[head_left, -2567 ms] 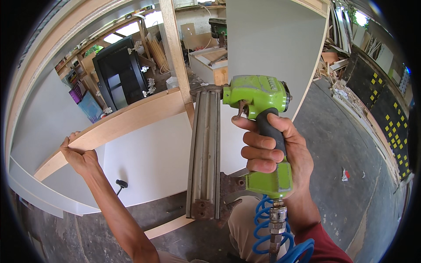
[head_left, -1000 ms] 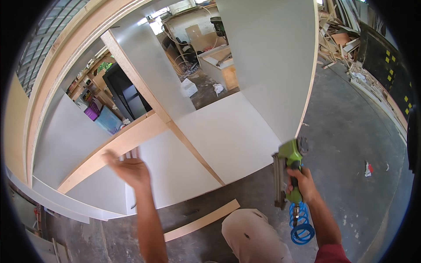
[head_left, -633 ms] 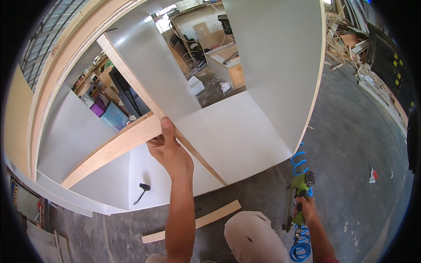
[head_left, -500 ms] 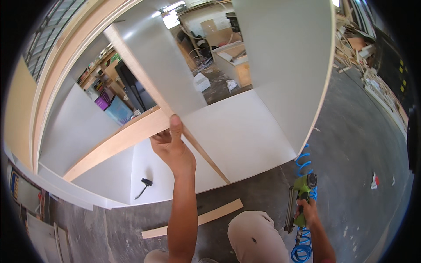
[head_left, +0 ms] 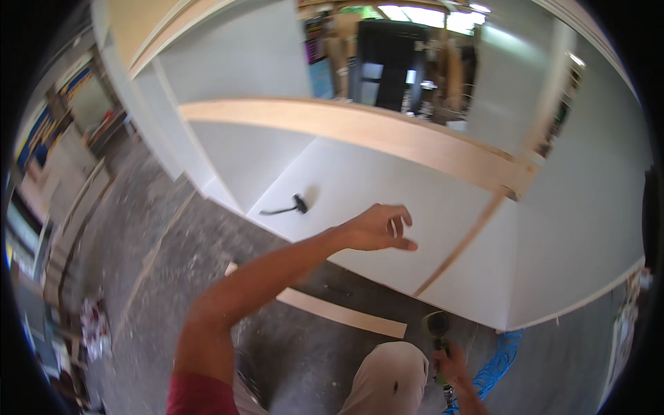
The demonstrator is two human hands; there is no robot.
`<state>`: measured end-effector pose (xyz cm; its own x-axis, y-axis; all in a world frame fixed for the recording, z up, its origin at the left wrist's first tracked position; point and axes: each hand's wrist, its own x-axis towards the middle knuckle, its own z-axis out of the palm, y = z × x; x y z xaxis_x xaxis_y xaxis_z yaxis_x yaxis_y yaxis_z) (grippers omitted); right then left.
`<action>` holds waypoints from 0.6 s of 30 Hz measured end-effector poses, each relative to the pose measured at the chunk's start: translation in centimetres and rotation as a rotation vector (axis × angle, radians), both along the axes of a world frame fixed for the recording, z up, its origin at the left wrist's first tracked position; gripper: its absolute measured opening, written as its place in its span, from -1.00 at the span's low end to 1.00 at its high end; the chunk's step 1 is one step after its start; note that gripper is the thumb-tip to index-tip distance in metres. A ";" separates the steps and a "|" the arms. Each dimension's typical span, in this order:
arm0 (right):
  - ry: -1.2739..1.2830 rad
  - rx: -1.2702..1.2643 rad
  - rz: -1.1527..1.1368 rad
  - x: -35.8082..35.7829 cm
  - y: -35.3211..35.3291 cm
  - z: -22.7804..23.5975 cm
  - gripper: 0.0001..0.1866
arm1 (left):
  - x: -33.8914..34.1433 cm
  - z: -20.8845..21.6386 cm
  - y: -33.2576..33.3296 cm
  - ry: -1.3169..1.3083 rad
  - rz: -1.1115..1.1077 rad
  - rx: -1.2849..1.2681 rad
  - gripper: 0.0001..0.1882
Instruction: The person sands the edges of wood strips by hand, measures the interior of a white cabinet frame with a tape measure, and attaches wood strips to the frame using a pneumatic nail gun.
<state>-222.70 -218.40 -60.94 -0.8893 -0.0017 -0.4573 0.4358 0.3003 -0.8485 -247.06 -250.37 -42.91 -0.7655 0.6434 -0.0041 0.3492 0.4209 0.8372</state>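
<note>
My left hand (head_left: 380, 228) hangs in the air before the white cabinet (head_left: 387, 187), fingers apart and slightly bent, holding nothing. Beyond it a pale wooden rail (head_left: 332, 124) spans the cabinet opening. That rail meets an upright wooden strip (head_left: 470, 238) on the right, which runs down to the cabinet's front edge. Low on the right, my right hand (head_left: 453, 363) is closed around the grip of a green and black nail gun (head_left: 437, 332). A black-headed hammer (head_left: 299, 203) lies on the white panel inside the cabinet, left of my left hand.
A loose wooden strip (head_left: 346, 315) lies on the grey concrete floor (head_left: 166, 270) by my knee. Blue coiled air hose (head_left: 501, 360) trails beside the nail gun. Boards (head_left: 76, 221) lean at far left, and a black office-type chair back (head_left: 391, 62) shows through the opening.
My left hand has let go of the rail's joint with the upright and drawn back from it. The view has swung left. The nail gun stays in my right hand.
</note>
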 end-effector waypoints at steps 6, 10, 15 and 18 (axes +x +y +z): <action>0.306 0.240 0.322 -3.1 -5.3 -2.7 -0.68 | 5.4 -1.7 -15.2 0.368 -0.061 -0.705 -0.57; 0.394 0.226 0.404 -5.1 -8.4 -6.2 -0.67 | 9.0 -3.3 -29.8 0.545 0.271 -0.652 -0.64; 0.153 0.338 0.464 -10.1 -15.8 -0.1 -0.66 | 12.6 -2.6 -41.1 0.088 0.751 -0.293 -0.69; 0.022 0.242 0.442 -12.9 -22.2 3.2 -0.59 | 13.9 -4.2 -45.7 -0.072 0.730 -0.171 -0.71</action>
